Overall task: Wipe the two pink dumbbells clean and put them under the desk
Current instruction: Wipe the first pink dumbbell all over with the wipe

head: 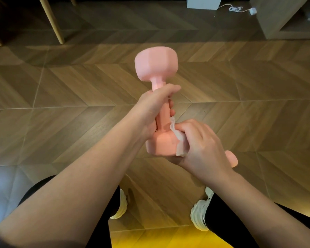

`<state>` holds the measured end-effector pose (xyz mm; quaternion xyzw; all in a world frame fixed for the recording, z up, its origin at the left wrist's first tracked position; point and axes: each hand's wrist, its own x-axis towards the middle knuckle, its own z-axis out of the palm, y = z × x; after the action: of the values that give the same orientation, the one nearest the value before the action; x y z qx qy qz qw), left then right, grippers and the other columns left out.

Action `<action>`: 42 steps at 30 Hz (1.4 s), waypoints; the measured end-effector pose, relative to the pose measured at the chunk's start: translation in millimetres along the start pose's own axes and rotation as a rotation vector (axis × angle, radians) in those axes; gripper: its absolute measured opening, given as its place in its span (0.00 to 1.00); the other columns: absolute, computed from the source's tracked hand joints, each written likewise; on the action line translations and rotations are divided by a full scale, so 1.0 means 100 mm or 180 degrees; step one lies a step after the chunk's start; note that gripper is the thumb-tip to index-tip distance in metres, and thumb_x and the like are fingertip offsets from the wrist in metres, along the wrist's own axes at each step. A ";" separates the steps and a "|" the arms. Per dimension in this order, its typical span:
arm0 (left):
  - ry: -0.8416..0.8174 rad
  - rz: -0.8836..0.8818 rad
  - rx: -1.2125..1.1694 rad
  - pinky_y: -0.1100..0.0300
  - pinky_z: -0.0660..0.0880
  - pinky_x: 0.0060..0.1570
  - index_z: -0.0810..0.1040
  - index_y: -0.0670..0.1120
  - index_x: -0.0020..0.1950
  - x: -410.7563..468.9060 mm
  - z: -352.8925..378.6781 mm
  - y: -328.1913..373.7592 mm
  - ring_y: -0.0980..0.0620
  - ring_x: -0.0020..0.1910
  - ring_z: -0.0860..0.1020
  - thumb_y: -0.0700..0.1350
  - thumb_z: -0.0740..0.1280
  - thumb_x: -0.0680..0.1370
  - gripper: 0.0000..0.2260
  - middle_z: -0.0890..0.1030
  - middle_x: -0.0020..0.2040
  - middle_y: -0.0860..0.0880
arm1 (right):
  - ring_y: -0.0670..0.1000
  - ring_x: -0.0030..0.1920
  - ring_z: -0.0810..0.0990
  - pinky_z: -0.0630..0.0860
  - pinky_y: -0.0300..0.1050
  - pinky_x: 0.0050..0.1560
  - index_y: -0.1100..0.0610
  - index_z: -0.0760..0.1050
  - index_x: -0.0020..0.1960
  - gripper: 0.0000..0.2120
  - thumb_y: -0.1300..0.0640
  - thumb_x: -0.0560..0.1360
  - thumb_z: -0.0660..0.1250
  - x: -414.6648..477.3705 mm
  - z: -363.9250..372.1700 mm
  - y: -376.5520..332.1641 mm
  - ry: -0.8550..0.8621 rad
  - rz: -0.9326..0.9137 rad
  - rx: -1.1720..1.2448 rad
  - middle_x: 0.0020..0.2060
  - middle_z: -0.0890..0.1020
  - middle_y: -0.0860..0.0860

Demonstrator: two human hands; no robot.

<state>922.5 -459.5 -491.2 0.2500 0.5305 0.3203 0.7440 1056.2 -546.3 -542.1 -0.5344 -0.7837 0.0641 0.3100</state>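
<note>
Left grip [150, 108] clamps the dumbbell [156, 65] by its handle, right grip [200, 142] pinches a tissue [182, 145] to its lower head. Rub hard and it could slip onto the shoes [199, 215].

Left hand [151, 106] grips pink dumbbell [157, 68] handle; right hand [200, 145] presses tissue [179, 140] on lower head.

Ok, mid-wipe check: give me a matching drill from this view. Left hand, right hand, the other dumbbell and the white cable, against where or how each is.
Things:
1. left hand
2. right hand
3. second dumbbell
4. white cable

States:
A. lies on the floor, far top right
B. grips the held dumbbell by its handle
C. presses the wipe on the lower head
D. mostly hidden behind the right hand

Pairs: 1-B, 2-C, 3-D, 4-A
</note>
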 end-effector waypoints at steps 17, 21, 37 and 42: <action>-0.0213 0.0176 0.0098 0.63 0.63 0.24 0.67 0.49 0.34 -0.01 -0.01 0.09 0.54 0.23 0.62 0.46 0.68 0.76 0.14 0.64 0.25 0.52 | 0.53 0.42 0.75 0.73 0.49 0.48 0.63 0.79 0.44 0.09 0.58 0.74 0.63 0.09 -0.03 -0.07 0.0145 -0.0164 0.0174 0.39 0.80 0.54; -0.0085 0.0310 0.0311 0.58 0.71 0.34 0.73 0.46 0.42 0.01 -0.01 0.08 0.54 0.30 0.71 0.42 0.70 0.75 0.06 0.73 0.34 0.50 | 0.54 0.43 0.77 0.74 0.49 0.51 0.63 0.79 0.45 0.08 0.59 0.72 0.65 0.06 -0.04 0.00 0.0002 -0.0170 0.0154 0.40 0.81 0.54; 0.0090 0.0190 0.0181 0.60 0.68 0.30 0.72 0.47 0.37 0.03 0.00 0.09 0.54 0.26 0.69 0.43 0.72 0.75 0.10 0.71 0.28 0.51 | 0.56 0.47 0.81 0.74 0.54 0.58 0.63 0.78 0.47 0.15 0.58 0.65 0.76 0.02 -0.02 0.02 -0.0153 -0.0322 0.0142 0.45 0.82 0.55; -0.0185 0.0160 0.0104 0.63 0.61 0.26 0.65 0.48 0.35 -0.03 0.02 0.13 0.54 0.23 0.61 0.45 0.65 0.78 0.14 0.64 0.24 0.52 | 0.53 0.42 0.74 0.69 0.40 0.50 0.64 0.76 0.44 0.19 0.55 0.62 0.80 0.07 -0.02 -0.02 -0.0118 -0.0171 0.0292 0.39 0.78 0.54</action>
<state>921.5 -452.9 -479.8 0.2845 0.5074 0.3228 0.7466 1054.3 -541.9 -536.9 -0.4970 -0.7997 0.1015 0.3212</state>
